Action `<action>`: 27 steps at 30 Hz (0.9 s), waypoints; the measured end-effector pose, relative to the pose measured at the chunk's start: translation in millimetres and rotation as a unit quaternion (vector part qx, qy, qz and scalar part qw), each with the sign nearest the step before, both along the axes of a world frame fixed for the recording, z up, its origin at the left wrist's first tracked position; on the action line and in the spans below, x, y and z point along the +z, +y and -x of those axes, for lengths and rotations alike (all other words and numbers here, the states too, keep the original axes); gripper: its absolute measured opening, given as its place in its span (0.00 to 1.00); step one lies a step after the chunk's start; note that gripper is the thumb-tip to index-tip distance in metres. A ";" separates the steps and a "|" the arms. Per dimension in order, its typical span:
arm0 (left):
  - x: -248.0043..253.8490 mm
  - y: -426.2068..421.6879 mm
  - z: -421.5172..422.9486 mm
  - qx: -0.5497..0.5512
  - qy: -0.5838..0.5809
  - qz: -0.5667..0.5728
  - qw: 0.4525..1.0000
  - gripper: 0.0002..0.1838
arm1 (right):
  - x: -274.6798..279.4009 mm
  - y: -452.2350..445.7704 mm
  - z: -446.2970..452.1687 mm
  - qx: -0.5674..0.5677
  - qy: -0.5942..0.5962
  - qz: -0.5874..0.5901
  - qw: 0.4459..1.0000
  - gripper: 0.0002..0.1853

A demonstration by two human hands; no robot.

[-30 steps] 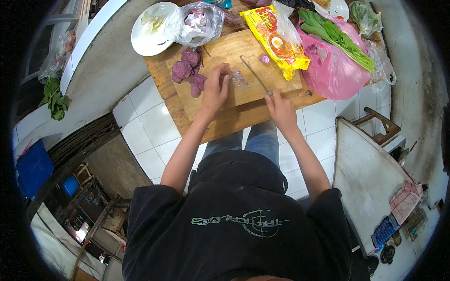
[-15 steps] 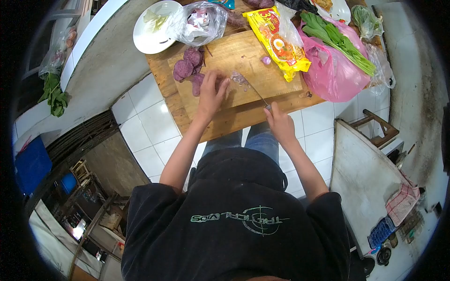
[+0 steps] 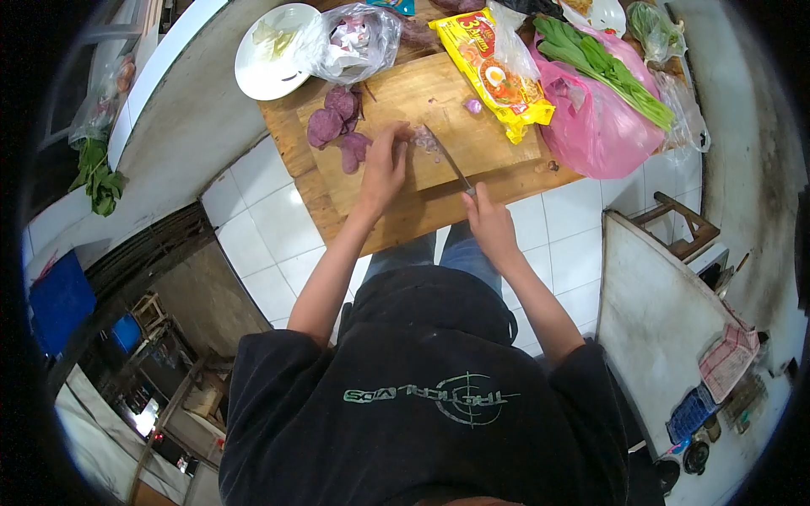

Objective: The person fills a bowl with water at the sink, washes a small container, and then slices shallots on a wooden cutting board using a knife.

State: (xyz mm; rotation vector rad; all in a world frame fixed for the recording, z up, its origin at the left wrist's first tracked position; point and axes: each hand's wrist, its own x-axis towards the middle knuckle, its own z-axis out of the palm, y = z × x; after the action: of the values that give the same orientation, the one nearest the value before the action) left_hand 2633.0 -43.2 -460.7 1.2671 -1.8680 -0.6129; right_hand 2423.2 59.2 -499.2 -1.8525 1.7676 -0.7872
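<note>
My right hand (image 3: 491,221) is closed around the handle of a kitchen knife (image 3: 450,160), whose blade points away from me over the wooden cutting board (image 3: 485,143). Finely chopped shallot (image 3: 426,142) lies beside the blade tip. My left hand (image 3: 386,167) rests on the board with its fingers drawn together at the left edge of these bits, seemingly pinching a piece of shallot that the fingers largely hide. To its left are purple-fleshed tuber slices (image 3: 339,118). A small piece of shallot (image 3: 472,106) sits farther up the board.
A yellow noodle packet (image 3: 494,76) overlaps the board's right side. Beyond it, leafy greens (image 3: 599,72) lie on a pink plastic bag (image 3: 595,139). A white plate (image 3: 253,67) and a clear plastic bag (image 3: 363,42) stand at the table's far left.
The knife has turned more upright and its tip has shifted slightly right, off the chopped bits. My right hand moved a little left; my left fingers drew closer together at the shallot.
</note>
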 end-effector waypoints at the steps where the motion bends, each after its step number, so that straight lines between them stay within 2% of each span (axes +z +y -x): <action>1: 0.4 1.4 0.7 0.003 -0.001 0.008 1.000 0.19 | 0.6 -1.3 -1.6 0.002 0.011 0.000 1.000 0.17; 3: 1.3 4.2 2.2 0.011 -0.004 0.024 1.000 0.18 | 2.1 -4.1 -3.7 0.008 0.032 0.002 0.999 0.17; 6: 2.7 4.1 4.2 0.018 0.022 0.026 0.999 0.18 | 4.4 -5.6 -7.6 -0.018 0.128 0.003 0.992 0.18; 9: 1.5 10.2 0.9 0.014 0.036 0.008 0.999 0.17 | 1.0 -0.6 -14.2 -0.020 0.153 -0.017 0.988 0.19; 12: 0.3 17.1 -2.8 0.011 0.033 0.028 0.999 0.17 | 5.0 6.3 -6.9 0.012 0.055 -0.005 0.998 0.18; 15: 0.6 18.8 -5.1 0.015 0.035 0.027 0.999 0.16 | 16.7 12.4 -4.0 0.013 0.013 -0.012 1.000 0.18; 18: 0.1 20.0 -3.8 0.021 0.091 0.016 0.995 0.15 | 25.9 8.9 -7.5 0.006 0.007 0.014 1.000 0.18; 21: 0.3 22.1 -3.5 0.020 0.115 0.007 0.993 0.15 | 14.3 2.8 -8.9 0.012 0.080 0.019 0.997 0.18; 24: 2.7 23.5 -1.8 0.013 0.122 0.007 0.992 0.16 | 8.5 4.7 -16.9 -0.032 0.126 -0.015 0.991 0.18; 27: 3.9 35.7 -5.9 0.021 0.086 -0.005 0.996 0.16 | 10.3 16.0 -21.5 -0.023 0.103 -0.002 0.994 0.18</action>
State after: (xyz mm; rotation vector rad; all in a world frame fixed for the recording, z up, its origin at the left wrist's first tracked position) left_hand 2638.9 -7.5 -456.8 1.2165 -1.6944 -0.6883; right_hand 2444.7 75.2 -488.9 -1.9565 1.9426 -0.6268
